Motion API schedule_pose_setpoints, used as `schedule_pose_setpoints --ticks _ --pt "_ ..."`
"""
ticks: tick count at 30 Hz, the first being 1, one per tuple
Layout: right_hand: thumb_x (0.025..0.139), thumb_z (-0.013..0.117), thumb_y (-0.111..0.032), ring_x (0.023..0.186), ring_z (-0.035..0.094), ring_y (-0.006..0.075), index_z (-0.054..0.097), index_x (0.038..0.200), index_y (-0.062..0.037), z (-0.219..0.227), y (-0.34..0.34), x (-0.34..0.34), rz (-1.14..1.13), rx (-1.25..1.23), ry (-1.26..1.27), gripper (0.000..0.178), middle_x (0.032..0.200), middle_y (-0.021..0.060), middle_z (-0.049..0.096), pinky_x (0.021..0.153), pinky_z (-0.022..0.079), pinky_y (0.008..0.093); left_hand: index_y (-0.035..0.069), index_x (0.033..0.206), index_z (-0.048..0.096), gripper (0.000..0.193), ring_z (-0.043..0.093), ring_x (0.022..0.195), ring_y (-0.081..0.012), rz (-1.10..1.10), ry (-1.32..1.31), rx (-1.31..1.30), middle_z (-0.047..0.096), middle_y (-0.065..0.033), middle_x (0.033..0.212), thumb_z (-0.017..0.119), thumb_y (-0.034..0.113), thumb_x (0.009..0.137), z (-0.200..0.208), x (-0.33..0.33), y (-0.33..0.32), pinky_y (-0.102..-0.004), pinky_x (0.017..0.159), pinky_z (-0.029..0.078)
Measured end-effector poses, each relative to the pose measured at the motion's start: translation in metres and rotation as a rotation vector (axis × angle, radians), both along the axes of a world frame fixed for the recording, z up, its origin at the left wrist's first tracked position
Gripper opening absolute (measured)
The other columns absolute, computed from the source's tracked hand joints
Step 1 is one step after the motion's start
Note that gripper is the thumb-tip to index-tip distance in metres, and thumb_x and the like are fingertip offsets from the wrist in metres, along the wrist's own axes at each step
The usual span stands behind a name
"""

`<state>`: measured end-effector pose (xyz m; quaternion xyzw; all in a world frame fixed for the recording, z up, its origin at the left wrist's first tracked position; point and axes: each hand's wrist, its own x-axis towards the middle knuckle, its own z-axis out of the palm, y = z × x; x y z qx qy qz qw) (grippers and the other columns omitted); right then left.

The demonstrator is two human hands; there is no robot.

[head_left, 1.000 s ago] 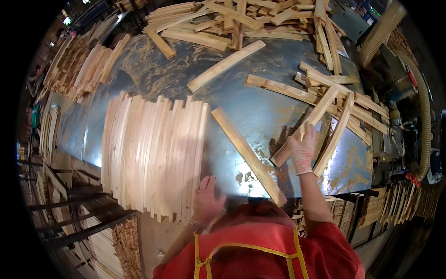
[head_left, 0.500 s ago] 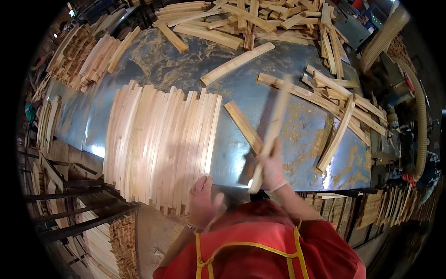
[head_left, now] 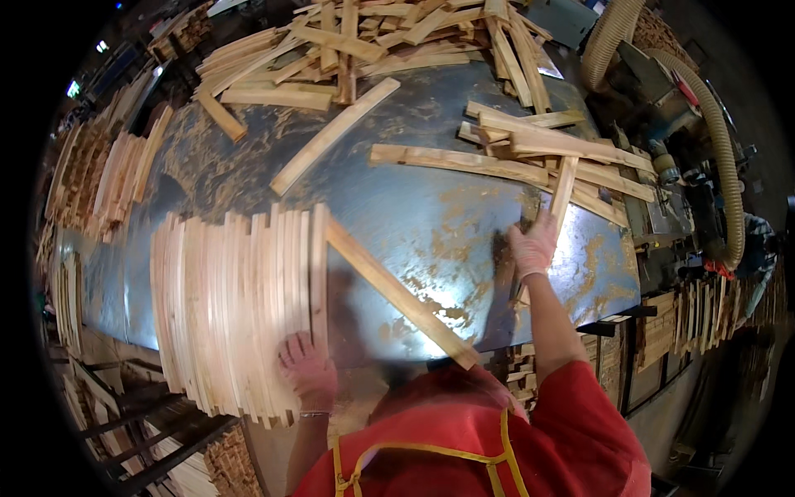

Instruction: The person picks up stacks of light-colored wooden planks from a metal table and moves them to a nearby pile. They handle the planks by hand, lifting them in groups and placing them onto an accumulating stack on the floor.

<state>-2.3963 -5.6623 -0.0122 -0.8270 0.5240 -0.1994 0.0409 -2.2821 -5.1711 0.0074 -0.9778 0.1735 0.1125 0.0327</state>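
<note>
A row of pale wooden strips point(head_left: 224, 306) lies side by side on the metal-topped table point(head_left: 397, 207). My left hand point(head_left: 308, 373) rests at the near end of the row's right side, fingers spread against the last strips. The outermost strip point(head_left: 320, 265) sits at that side. My right hand point(head_left: 537, 244) reaches over the table's right part and is closed around a slanting wooden strip point(head_left: 564, 186), whose far end meets a loose pile. Another strip point(head_left: 406, 294) lies diagonally between my hands, its near end over the table's front edge.
A jumbled wood pile point(head_left: 381, 37) covers the far side. Crossed strips point(head_left: 571, 145) lie at the right, beside a machine with a ribbed hose point(head_left: 720, 149). Stacked strips point(head_left: 116, 178) stand at far left. Another person point(head_left: 758, 248) is partly seen at far right.
The strip my right hand carried is out of it, and a strip now stands at the row's right side. My right hand has moved right to another strip. The view has shifted right.
</note>
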Motion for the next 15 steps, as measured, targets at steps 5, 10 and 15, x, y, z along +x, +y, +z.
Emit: schedule_pose_setpoints --ticks 5,10,15 --pt "0.084 0.078 -0.017 0.132 0.053 0.0448 0.031 0.161 -0.0046 -0.012 -0.039 -0.035 -0.064 0.386 -0.17 0.091 0.153 0.0231 0.044 0.11 0.049 0.048 0.006 0.157 0.041 0.085 0.037 0.15 -0.0376 -0.013 -0.093 0.078 0.042 -0.0198 0.16 0.075 0.033 0.084 -0.008 0.001 -0.016 -0.0561 0.123 0.028" --pt "0.091 0.074 -0.021 0.127 0.058 0.0334 0.034 0.162 0.0011 0.054 0.122 -0.004 0.2 1.044 -0.584 0.084 0.141 0.0221 0.056 0.112 0.048 0.0483 0.004 0.155 0.046 0.086 0.053 0.138 -0.0381 -0.249 0.067 -0.467 0.055 -0.0218 0.15 0.079 0.037 0.082 -0.005 -0.021 -0.069 -0.0529 0.115 0.041" --pt "0.087 0.071 -0.017 0.127 0.057 0.0441 0.061 0.137 -0.0047 0.072 0.104 0.064 1.16 0.551 -0.162 0.052 0.133 0.0254 0.063 0.109 0.048 0.0494 0.003 0.15 0.052 0.067 0.066 0.114 -0.0229 0.442 1.002 -1.007 0.068 -0.0125 0.126 0.073 0.023 0.09 -0.009 -0.016 -0.13 -0.0351 0.096 0.053"
